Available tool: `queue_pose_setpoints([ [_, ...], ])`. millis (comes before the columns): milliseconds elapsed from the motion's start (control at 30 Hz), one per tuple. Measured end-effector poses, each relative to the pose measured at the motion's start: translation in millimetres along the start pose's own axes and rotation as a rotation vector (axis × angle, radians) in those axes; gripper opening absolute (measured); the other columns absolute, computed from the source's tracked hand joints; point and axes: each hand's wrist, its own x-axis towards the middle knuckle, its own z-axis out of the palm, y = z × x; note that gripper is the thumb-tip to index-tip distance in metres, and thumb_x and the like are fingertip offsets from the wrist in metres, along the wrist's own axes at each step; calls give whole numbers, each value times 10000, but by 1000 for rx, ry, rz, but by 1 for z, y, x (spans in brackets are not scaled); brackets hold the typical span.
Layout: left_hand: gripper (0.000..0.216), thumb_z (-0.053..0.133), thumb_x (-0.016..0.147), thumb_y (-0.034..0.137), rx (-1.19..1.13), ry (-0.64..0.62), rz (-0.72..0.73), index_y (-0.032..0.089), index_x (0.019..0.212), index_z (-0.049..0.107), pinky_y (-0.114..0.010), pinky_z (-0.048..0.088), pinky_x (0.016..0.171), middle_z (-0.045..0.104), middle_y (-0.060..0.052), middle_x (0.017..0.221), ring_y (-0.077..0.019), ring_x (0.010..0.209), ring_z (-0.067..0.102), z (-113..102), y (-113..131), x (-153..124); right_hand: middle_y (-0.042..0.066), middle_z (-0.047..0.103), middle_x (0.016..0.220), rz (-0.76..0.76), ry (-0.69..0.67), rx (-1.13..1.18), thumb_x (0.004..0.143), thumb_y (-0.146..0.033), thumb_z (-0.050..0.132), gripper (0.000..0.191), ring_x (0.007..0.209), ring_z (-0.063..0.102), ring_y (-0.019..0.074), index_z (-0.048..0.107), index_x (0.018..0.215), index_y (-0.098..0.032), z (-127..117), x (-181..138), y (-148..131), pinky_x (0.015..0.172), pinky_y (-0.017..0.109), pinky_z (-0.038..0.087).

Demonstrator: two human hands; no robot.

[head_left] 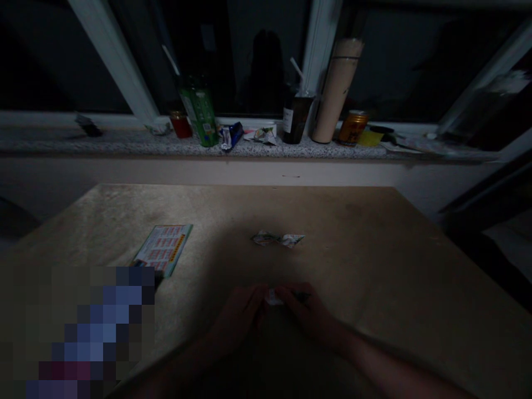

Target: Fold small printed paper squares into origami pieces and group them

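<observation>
My left hand [243, 307] and my right hand [305, 310] meet low over the table, both with fingers closed. Between their fingertips shows a small whitish piece of paper [273, 297], pinched from both sides. Something small and dark [302, 296] shows at my right hand; the dim light hides what it is. Just beyond my hands lies a piece of printed paper [278, 239], narrow in the middle and flared at both ends like a bow. Shadow covers much of my fingers.
A printed card [162, 249] with red blocks lies on the wooden table [357, 233] at left; a blurred-out patch covers the lower left. Along the windowsill [145, 147] stand a green bottle [203, 119], a dark cup with a straw [297, 119], a tall beige flask [337, 91] and an orange can [352, 127].
</observation>
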Motion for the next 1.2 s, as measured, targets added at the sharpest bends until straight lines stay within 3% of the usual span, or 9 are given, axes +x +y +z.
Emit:
queue_pose_setpoints([
  [100,440,285,920,419,35,61,-5,199,598,488,-215,348,504,459,47,473,-125,459,454,1,2,0,-2,542,584,117,71,58,791,-504,539,390,562,482,126,632,641,-156,2,1,2,513,219,382],
  [200,447,290,924,395,51,85,26,195,576,489,-214,363,535,483,37,493,-126,485,479,1,1,0,6,591,634,172,-5,136,742,-499,610,345,591,517,136,658,709,-159,1,2,1,531,222,403],
  [333,449,313,923,387,27,41,59,182,595,541,-208,393,589,551,24,548,-128,547,534,-3,-2,2,2,618,693,69,-115,212,820,-487,531,352,645,542,131,658,741,-169,-2,1,-4,595,219,418],
  [600,241,562,800,385,-112,-131,-17,161,761,643,-213,430,602,675,2,698,-152,657,607,-5,2,4,-12,519,589,93,-113,277,818,-525,512,430,552,460,97,558,601,-157,0,-2,-3,518,199,366],
  [867,222,579,780,360,-148,-47,-68,152,767,656,-203,418,558,678,2,641,-148,600,609,-4,0,5,-19,462,551,86,17,166,826,-519,496,429,500,383,86,578,635,-143,2,-1,3,446,193,293],
  [1033,389,415,887,404,-87,-25,28,155,753,682,-225,425,656,685,-6,624,-162,640,620,-6,3,5,-30,401,535,70,-12,132,824,-535,476,448,485,336,84,545,604,-151,1,-1,6,431,195,274],
  [1200,507,357,904,402,-8,3,45,169,595,684,-229,409,688,675,-11,627,-171,662,604,-7,6,3,-20,384,541,8,210,-22,845,-566,387,507,524,357,108,489,549,-166,-3,2,8,472,214,300],
])
